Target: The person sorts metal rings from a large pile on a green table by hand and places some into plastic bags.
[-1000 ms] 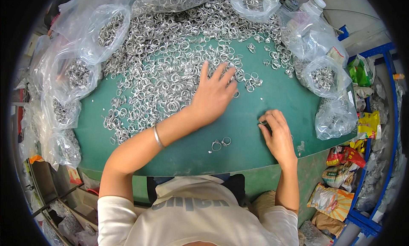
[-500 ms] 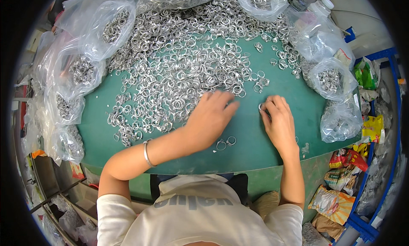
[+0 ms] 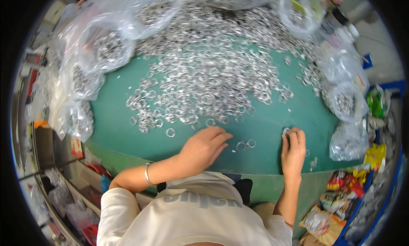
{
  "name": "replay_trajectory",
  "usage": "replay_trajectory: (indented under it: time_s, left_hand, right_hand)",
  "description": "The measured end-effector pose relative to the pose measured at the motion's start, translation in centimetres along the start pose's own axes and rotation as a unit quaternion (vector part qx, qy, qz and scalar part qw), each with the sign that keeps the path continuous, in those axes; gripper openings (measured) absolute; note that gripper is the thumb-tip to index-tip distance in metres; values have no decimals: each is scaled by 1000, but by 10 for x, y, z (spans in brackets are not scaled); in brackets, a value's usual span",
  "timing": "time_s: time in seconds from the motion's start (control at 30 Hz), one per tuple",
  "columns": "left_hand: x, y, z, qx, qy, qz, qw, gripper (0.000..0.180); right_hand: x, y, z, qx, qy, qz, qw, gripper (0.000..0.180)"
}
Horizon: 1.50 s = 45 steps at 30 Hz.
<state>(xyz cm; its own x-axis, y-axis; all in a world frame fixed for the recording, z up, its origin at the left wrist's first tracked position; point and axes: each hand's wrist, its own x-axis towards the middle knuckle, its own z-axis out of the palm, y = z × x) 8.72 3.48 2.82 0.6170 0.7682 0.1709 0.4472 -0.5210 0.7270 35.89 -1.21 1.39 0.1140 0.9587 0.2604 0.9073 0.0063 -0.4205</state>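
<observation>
A large pile of silver-coloured rings (image 3: pixel 208 75) spreads across the green table (image 3: pixel 128 143). Just in front of its near edge is my left hand (image 3: pixel 204 148), fingers stretched to the right and slightly apart; I see nothing held in it, though its underside is hidden. To its right lie two loose rings (image 3: pixel 246 144), close together. Farther right, my right hand (image 3: pixel 293 152) is closed in a pinch, with a silver ring (image 3: pixel 285 131) at its fingertips. One more ring (image 3: pixel 307 152) rests on the table beside that hand.
Clear plastic bags of rings line the left (image 3: pixel 80 118) and right (image 3: pixel 348 141) table edges, with more at the back. A white-capped bottle (image 3: pixel 350 32) stands at the back right. Colourful packets (image 3: pixel 324 220) lie below on the right, near a blue rack (image 3: pixel 358 203).
My left hand has drawn back from the pile toward the near table edge. My right hand keeps its pinch on the ring. The whole view has shifted.
</observation>
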Motion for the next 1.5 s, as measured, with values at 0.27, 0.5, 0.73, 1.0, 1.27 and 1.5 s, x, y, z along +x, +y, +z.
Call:
replay_trajectory:
  time_s: [0.27,0.5,0.73,1.0,1.27,1.5]
  left_hand:
    - [-27,-1,-10,-743,31,-321,587,35]
    - [-102,-56,-85,-111,298,-230,920,27]
    - [-154,-129,-114,273,308,-334,848,43]
    - [-149,-119,-123,244,365,-282,853,39]
    - [-149,-81,-117,53,320,-230,918,48]
    - [-180,-119,-122,205,291,-250,900,35]
  right_hand:
    - [12,-127,21,201,-117,-202,951,19]
    - [29,-146,44,195,-164,-191,948,22]
    - [50,-208,82,184,-216,-269,920,19]
    - [87,-269,159,112,-128,-313,934,9]
    - [53,-296,139,191,-121,-351,909,9]
    - [41,-325,165,260,-190,-371,871,14]
